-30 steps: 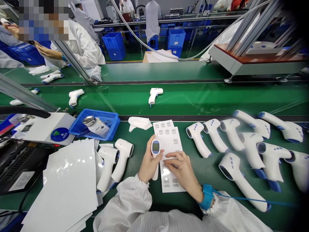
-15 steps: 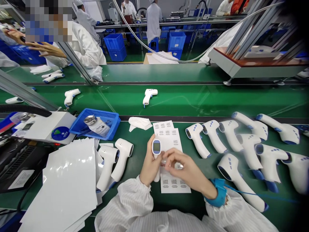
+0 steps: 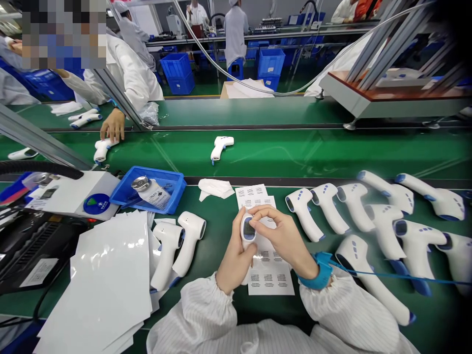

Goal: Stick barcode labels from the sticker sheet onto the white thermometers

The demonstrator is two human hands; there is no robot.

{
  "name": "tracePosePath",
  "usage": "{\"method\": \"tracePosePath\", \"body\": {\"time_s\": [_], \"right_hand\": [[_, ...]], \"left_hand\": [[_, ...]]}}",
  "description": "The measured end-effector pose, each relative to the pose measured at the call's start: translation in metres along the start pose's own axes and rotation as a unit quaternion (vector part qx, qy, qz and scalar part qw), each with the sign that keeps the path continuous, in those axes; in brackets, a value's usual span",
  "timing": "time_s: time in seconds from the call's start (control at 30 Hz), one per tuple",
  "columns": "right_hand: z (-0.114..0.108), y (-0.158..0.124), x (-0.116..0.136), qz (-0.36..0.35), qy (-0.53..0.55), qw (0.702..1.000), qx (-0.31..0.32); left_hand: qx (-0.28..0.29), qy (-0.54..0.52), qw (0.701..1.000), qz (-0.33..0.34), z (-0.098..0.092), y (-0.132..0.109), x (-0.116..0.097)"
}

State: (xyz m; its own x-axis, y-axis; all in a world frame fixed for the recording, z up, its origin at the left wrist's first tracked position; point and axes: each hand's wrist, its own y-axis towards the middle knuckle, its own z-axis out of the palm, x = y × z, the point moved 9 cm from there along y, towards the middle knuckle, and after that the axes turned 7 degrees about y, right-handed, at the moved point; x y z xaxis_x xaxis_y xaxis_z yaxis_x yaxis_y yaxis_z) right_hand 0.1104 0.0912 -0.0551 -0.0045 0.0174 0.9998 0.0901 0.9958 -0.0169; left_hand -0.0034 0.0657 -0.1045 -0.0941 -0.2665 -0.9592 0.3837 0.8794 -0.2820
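Here's the white-and-blue IR thermometer (image 3: 249, 231), screen up, right over the label sheet (image 3: 271, 282): L hand (image 3: 236, 260) gripping the body, R hand (image 3: 282, 233) curled on top. Blue tray (image 3: 158, 174) holds a silver-capped item in a labelled bag (image 3: 151, 192).

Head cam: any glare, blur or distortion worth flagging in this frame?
Head view: strong fisheye bend toward the edges, dark right corners, pixelated patch top left. Glare on the white sheets. Thermometers at far right look soft and haloed. Display of the held thermometer is small, its reading unclear.
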Motion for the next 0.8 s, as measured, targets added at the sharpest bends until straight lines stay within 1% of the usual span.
{"method": "tracePosePath", "body": {"time_s": [0.43, 0.8], "right_hand": [[-0.0019, 0.0017, -0.0037, 0.0, 0.029, 0.999, -0.032], [-0.0008, 0.0017, -0.0024, -0.007, 0.016, 0.999, -0.031]], "left_hand": [[0.01, -0.004, 1.0, -0.016, 0.002, -0.0015, -0.0037], [0.016, -0.032, 0.999, -0.019, 0.001, -0.003, -0.0046]]}}
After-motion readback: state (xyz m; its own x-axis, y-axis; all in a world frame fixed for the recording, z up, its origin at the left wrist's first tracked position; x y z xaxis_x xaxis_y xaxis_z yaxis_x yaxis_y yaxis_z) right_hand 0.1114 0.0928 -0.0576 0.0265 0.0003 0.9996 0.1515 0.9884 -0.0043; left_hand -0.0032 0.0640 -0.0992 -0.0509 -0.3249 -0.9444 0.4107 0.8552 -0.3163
